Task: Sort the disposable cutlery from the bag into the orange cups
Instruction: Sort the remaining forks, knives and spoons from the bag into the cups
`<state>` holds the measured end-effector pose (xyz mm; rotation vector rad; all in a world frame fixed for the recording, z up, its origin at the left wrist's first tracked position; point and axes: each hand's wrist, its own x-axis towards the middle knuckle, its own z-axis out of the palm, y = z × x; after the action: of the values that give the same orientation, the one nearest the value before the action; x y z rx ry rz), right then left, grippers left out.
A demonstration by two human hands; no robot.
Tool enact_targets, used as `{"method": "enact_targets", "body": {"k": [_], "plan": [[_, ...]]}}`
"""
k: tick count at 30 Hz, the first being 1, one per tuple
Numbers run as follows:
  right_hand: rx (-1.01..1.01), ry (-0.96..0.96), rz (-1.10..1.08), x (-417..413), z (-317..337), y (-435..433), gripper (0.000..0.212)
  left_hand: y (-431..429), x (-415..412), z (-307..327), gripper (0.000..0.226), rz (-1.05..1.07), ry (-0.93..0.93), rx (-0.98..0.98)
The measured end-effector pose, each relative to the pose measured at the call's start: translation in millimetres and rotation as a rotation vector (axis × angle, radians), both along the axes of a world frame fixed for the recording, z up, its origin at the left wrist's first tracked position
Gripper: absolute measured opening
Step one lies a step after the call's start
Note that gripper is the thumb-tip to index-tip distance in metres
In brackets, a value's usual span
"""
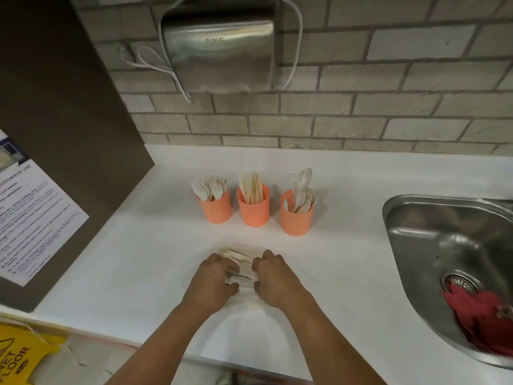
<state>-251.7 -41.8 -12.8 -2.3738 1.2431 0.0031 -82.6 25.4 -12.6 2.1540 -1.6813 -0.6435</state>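
Observation:
Three orange cups stand in a row on the white counter. The left cup [218,209] holds forks, the middle cup [254,211] holds knives and flat sticks, and the right cup [296,218] holds spoons. In front of them lies a clear bag of pale cutlery [241,269]. My left hand [215,279] grips the bag's left side and my right hand [273,276] grips its right side. Fingers of both hands curl over the bundle, hiding much of it.
A steel sink [449,262] with a red cloth [480,323] in it sits at the right. A metal hand dryer [219,51] hangs on the brick wall. A dark side panel with a notice [33,215] bounds the left. A yellow wet-floor sign [19,357] is at lower left.

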Motion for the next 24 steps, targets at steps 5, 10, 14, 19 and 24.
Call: {"method": "enact_targets", "body": {"k": [5, 10, 14, 19, 24], "plan": [[-0.042, 0.054, -0.036, 4, -8, 7, 0.041, 7, 1, -8, 0.060, -0.008, -0.124, 0.070], [-0.076, 0.043, -0.080, 11, -12, 7, 0.044, 10, 10, -8, 0.062, 0.042, -0.211, 0.002], [-0.105, 0.040, -0.112, 15, -15, 5, 0.049, 8, 12, -10, 0.062, 0.061, -0.244, 0.071], [-0.083, 0.022, -0.136, 26, -16, -1, 0.054, 1, 20, -13, 0.059, 0.036, -0.284, 0.040], [-0.037, 0.017, -0.165, 36, -16, -8, 0.060, -6, 37, -22, 0.058, -0.012, -0.317, 0.007]]}}
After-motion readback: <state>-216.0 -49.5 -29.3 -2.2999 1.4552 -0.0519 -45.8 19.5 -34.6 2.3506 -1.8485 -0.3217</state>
